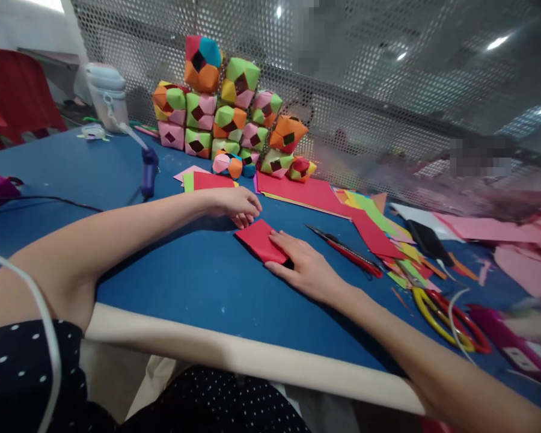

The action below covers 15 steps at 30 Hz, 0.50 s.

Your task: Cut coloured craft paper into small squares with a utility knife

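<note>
A folded red paper (259, 239) lies on the blue table (184, 276). My right hand (304, 267) rests flat on its near right part, fingers stretched out and pressing it down. My left hand (234, 204) sits at the paper's far corner with the fingers curled, fingertips touching the paper's edge. Whether those fingers pinch the paper is hard to make out.
A stack of multicoloured origami cubes (225, 114) stands at the back by a perforated metal screen. Loose coloured sheets (306, 192), red-handled scissors (349, 252), a black phone (428, 240), yellow and red loops (446, 316), a glue gun (148, 171) and a jar (108, 96) lie around.
</note>
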Motion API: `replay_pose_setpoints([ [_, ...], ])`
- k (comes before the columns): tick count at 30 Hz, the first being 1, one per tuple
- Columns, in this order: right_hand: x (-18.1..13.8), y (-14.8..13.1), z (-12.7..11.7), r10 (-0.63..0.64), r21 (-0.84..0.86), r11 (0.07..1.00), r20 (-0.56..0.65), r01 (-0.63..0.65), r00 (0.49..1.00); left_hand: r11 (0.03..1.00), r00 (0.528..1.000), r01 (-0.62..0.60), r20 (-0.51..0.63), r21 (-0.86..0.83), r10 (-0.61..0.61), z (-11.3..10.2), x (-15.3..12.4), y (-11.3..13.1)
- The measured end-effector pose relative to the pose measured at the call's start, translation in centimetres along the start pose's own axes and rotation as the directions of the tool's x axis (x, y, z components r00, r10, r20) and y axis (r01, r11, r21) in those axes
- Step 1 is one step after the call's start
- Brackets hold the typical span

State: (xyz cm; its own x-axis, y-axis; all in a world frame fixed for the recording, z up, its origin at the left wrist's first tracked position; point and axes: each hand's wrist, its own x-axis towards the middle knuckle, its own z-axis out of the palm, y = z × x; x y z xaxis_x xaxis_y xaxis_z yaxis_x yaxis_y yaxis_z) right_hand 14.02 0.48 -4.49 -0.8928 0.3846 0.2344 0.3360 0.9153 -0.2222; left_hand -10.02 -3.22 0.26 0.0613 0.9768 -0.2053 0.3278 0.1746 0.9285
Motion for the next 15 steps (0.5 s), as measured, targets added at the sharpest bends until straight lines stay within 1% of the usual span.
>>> replay_pose_setpoints([
  [2, -0.1, 0.3, 0.2, 0.030, 0.072, 0.997, -0.048, -0.027, 0.998, 1.000, 1.000, -0.002, 0.014, -0.004, 0.002, -0.2, 0.0, 0.1],
  [4, -0.1, 0.5, 0.2, 0.124, 0.209, 0.972, -0.073, -0.106, 0.990, 1.000, 1.000, -0.010, 0.023, -0.011, 0.011, -0.3, 0.0, 0.1],
  [6, 0.2, 0.5, 0.0, 0.237, 0.351, 0.915, -0.068, -0.198, 0.969, 1.000, 0.999, -0.021, 0.039, -0.023, 0.022, -0.4, 0.1, 0.1],
  [8, 0.4, 0.6, -0.5, 0.317, 0.439, 0.860, -0.057, -0.262, 0.947, 0.999, 0.997, -0.041, 0.056, -0.036, 0.043, -0.6, 0.2, 0.1],
  [10, 0.5, 0.7, -0.8, 0.350, 0.478, 0.832, -0.060, -0.281, 0.935, 0.996, 0.994, -0.078, 0.069, -0.038, 0.081, -0.7, 0.1, 0.1],
  [12, 0.5, 1.0, -1.0, 0.368, 0.538, 0.795, -0.059, -0.281, 0.928, 0.989, 0.988, -0.143, 0.057, -0.034, 0.145, -0.5, 0.0, 0.2],
  [15, 0.4, 1.6, -0.7, 0.353, 0.654, 0.716, -0.037, -0.245, 0.935, 0.968, 0.970, -0.241, 0.021, -0.066, 0.242, 0.3, -0.4, 0.3],
])
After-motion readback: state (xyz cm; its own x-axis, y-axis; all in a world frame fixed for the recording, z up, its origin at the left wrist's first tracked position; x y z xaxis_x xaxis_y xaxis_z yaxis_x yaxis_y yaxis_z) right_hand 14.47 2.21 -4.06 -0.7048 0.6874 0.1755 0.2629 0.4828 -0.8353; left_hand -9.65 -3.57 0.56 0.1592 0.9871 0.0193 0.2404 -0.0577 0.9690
